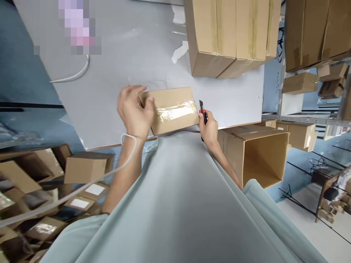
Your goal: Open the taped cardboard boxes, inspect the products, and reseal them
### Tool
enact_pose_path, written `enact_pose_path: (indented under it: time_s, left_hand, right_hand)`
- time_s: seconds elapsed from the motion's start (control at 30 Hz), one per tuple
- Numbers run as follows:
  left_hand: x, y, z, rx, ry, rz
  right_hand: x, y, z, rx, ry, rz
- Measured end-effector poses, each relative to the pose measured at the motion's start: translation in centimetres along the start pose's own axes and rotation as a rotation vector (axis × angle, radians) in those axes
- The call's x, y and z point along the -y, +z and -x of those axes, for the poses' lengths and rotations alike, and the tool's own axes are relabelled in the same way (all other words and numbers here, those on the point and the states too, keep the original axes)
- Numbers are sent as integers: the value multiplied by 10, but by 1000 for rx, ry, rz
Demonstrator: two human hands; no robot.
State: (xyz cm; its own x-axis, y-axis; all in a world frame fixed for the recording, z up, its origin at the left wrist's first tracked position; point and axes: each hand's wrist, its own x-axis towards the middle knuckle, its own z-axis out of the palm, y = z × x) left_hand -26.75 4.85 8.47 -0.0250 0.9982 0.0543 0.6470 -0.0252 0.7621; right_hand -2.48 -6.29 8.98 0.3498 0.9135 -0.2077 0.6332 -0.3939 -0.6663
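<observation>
A small cardboard box lies on the grey-white table near its front edge, with shiny clear tape along its top. My left hand is at the box's left end, its fingers bent and thumb apart, slightly blurred. Whether it presses on the cardboard I cannot tell. Just beyond the right end, my right hand is closed around a black and red utility knife, whose dark blade points away from me. A white cord passes across my left wrist.
Large taped cartons stand at the table's back right. An open carton is below the right edge. Many boxes are piled at lower left. White scraps lie on the table. Shelving with boxes is at right.
</observation>
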Motion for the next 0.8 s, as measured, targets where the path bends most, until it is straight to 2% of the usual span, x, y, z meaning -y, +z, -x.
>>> enact_pose_path:
  time_s: [0.07,0.17,0.23,0.3,0.47,0.6,0.8]
  left_hand:
    - [-19,14,8,73,135,-46]
    - [-42,45,19,255,284,-50]
    - [-48,62,22,305,315,-52]
    - [-48,70,23,313,321,-54]
    - [-43,69,24,299,334,-3]
    - [-47,66,26,290,271,99]
    - [-49,64,26,312,235,148]
  right_hand:
    - [1,-5,-5,7,-30,16]
    - [5,-19,-10,12,-99,52]
    - [11,-30,-11,43,-147,84]
    - [21,-39,-12,95,-170,128]
    - [50,-50,-12,210,-88,301]
    - [65,-52,-10,274,-12,411]
    - [80,-49,-7,285,54,477]
